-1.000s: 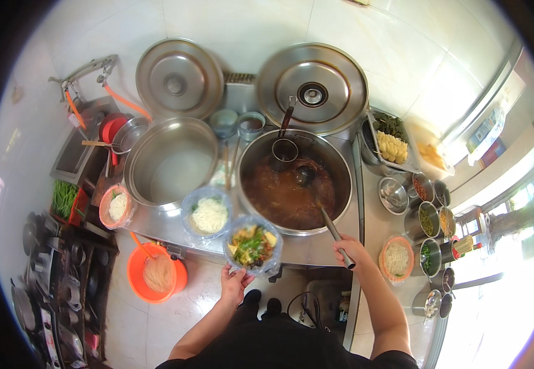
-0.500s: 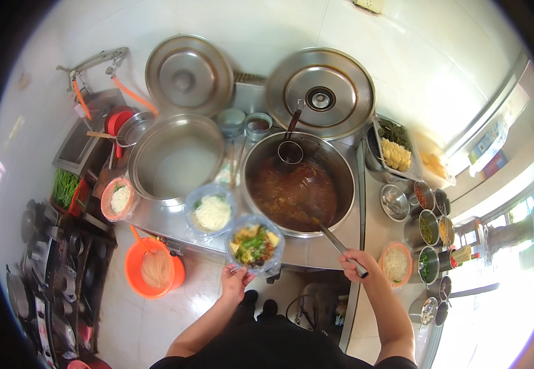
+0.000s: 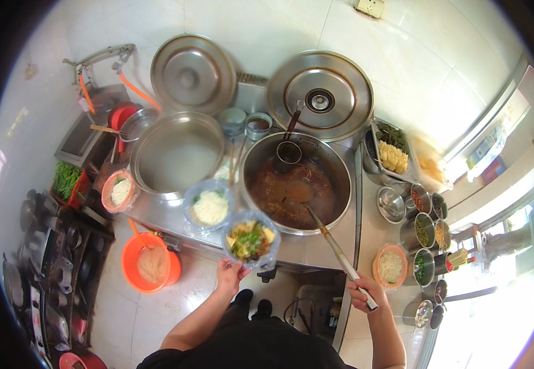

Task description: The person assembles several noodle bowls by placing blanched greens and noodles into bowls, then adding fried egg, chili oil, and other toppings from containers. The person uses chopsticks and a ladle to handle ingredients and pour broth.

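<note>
My left hand grips the near edge of a plastic-lined bowl, held at the counter's front edge. Inside it are chopped greens, yellow pieces and dark toppings. My right hand is closed around the handle of a long metal ladle. The ladle's scoop shows at the surface of reddish-brown broth in a large steel pot. A wire strainer with a dark handle rests at that pot's far side. Beside my held bowl stands another lined bowl with white noodles.
A second large pot of cloudy liquid stands left; two steel lids lean behind. Several steel containers of toppings line the right, near an orange noodle bowl. An orange bucket sits below the counter's left.
The ladle's scoop has come up into sight at the broth's surface. My right hand has drawn back toward me with the handle. The bowl in my left hand has shifted slightly left.
</note>
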Demonstrator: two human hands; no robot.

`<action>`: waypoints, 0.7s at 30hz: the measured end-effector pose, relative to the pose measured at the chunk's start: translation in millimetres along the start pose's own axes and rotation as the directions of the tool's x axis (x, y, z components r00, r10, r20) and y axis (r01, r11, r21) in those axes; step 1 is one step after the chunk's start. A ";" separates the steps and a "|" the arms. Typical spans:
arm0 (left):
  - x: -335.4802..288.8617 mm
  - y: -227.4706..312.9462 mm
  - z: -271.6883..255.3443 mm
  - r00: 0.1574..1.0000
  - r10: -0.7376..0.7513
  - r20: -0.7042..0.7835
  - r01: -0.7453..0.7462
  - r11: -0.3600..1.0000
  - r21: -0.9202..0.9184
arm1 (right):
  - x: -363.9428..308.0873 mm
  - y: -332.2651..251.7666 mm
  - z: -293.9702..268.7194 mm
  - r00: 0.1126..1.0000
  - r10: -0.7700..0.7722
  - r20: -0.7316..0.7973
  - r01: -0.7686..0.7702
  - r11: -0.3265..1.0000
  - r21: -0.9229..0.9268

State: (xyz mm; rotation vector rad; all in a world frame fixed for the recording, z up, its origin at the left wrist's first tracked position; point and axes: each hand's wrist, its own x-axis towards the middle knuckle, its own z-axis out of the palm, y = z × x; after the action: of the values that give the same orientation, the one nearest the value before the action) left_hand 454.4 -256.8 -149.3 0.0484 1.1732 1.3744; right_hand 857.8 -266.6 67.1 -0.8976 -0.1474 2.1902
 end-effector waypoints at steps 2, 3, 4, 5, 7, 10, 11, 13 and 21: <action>-1.9 0.1 -0.5 1.000 0.000 0.013 0.000 1.000 -0.007 | -3.8 2.1 0.4 1.000 0.000 -0.007 0.001 1.000 0.011; -2.9 0.4 -0.4 1.000 0.001 0.020 -0.001 1.000 -0.010 | -4.9 2.4 1.1 1.000 -0.001 -0.022 0.001 1.000 0.001; -3.4 0.8 -0.4 1.000 0.000 0.020 0.000 1.000 -0.007 | -4.9 2.7 1.7 1.000 -0.004 -0.026 0.004 1.000 -0.012; -3.9 1.3 -0.1 1.000 -0.003 0.019 0.003 1.000 -0.002 | -4.1 1.9 2.5 1.000 -0.008 -0.003 0.008 1.000 -0.015; -4.8 2.1 0.2 1.000 -0.006 0.022 0.006 1.000 0.003 | 2.2 -0.5 4.5 0.998 -0.025 -0.057 0.021 0.997 -0.070; -5.8 3.1 0.3 1.000 -0.005 0.028 0.005 1.000 0.008 | 21.9 -7.2 7.2 0.993 -0.047 -0.110 0.025 0.981 -0.194; -6.1 3.3 0.3 1.000 -0.002 0.028 0.002 1.000 0.009 | 30.3 -8.5 7.7 0.992 -0.055 -0.113 0.026 0.970 -0.241; -6.7 3.8 0.6 1.000 0.003 0.027 -0.003 1.000 0.004 | 50.2 -6.5 8.3 0.982 -0.089 -0.169 0.013 0.913 -0.408; -7.1 5.0 -1.4 1.000 -0.022 0.015 0.022 1.000 0.005 | 132.9 -5.6 4.4 0.937 -0.246 -0.247 0.106 0.876 -0.471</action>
State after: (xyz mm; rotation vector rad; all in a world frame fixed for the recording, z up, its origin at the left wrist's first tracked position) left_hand 451.6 -261.5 -142.5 0.0494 1.1609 1.3501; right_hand 795.6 -171.1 -1.6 -1.4055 -0.5878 1.8456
